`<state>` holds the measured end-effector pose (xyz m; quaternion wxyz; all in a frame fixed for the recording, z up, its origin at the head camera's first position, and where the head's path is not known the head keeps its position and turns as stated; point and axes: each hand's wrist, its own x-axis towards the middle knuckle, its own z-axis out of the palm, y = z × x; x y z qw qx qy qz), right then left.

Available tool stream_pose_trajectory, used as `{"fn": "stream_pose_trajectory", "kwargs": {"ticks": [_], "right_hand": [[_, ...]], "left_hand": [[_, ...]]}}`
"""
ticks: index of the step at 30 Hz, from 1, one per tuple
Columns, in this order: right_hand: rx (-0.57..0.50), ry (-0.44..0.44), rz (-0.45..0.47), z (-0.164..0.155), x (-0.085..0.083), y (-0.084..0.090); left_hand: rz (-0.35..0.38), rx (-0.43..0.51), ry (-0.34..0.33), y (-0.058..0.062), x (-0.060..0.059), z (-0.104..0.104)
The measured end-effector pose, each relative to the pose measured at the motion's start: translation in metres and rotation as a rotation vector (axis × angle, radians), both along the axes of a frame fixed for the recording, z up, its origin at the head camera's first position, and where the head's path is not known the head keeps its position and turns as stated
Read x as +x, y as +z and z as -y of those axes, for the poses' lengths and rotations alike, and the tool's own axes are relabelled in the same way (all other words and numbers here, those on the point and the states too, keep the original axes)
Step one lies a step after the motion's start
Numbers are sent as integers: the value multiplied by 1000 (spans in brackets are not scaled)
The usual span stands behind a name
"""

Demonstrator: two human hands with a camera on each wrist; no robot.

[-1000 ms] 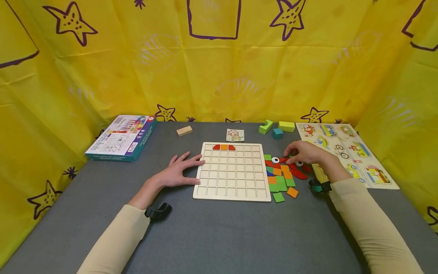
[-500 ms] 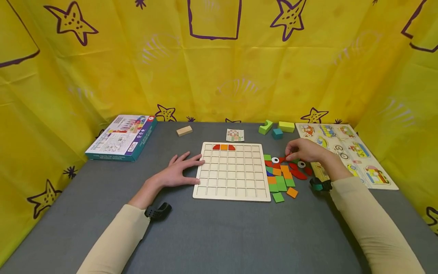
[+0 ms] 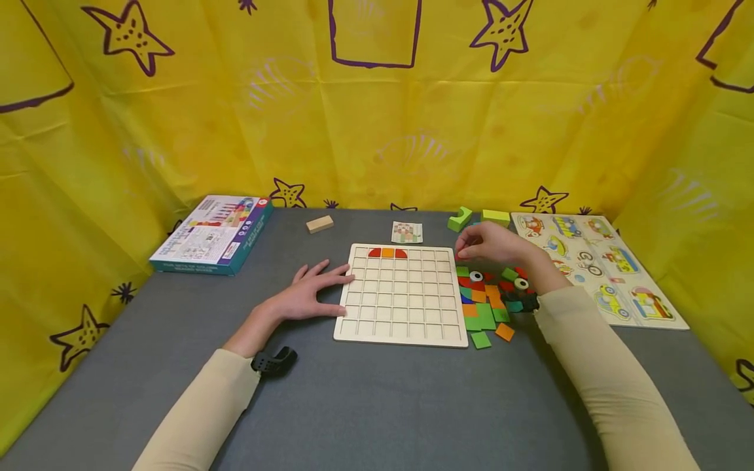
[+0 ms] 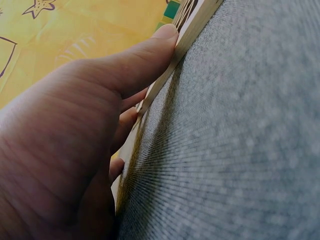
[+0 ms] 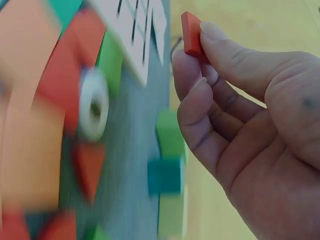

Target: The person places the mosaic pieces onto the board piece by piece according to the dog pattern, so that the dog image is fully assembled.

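A wooden grid board [image 3: 402, 294] lies on the grey table, with red and orange pieces [image 3: 387, 252] in its top row. My left hand [image 3: 315, 292] rests flat against the board's left edge [image 4: 165, 85], fingers straight. My right hand [image 3: 490, 243] hovers by the board's upper right corner and pinches a small red piece [image 5: 191, 34] between thumb and fingers. A heap of red, orange and green pieces [image 3: 489, 299] with white rings [image 3: 476, 276] lies right of the board, below that hand.
A picture card [image 3: 406, 231] lies behind the board. Green and teal blocks [image 3: 471, 218] and a vehicle peg puzzle [image 3: 595, 261] sit at the right, a wooden block [image 3: 319, 224] and a toy box [image 3: 213, 233] at the left. Yellow curtains surround the table.
My right hand lifted from the heap of pieces and moved left and back toward the board's upper right corner, carrying a red piece. The left hand stayed put.
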<state>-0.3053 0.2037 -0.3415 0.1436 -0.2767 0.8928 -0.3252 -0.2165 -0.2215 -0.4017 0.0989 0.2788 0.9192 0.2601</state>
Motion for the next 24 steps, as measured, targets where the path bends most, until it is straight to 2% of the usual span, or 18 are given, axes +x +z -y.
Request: {"fn": "stream_pose_trajectory", "kwargs": {"ticks": [8,13,17,24], "right_hand": [[-80,40,21,61,-8,2],[-103,73,19,97,-15,-5],[-106,90,-20,126,-20,-12],[-99,118,-41,170,-21,-23]], "left_hand": [[-13,19,0,-1,0,0],[-17,12,-4,-2,0,0],[-21,10,-3,-1,0,1],[-10,11,-8,-1,-1,2]]}}
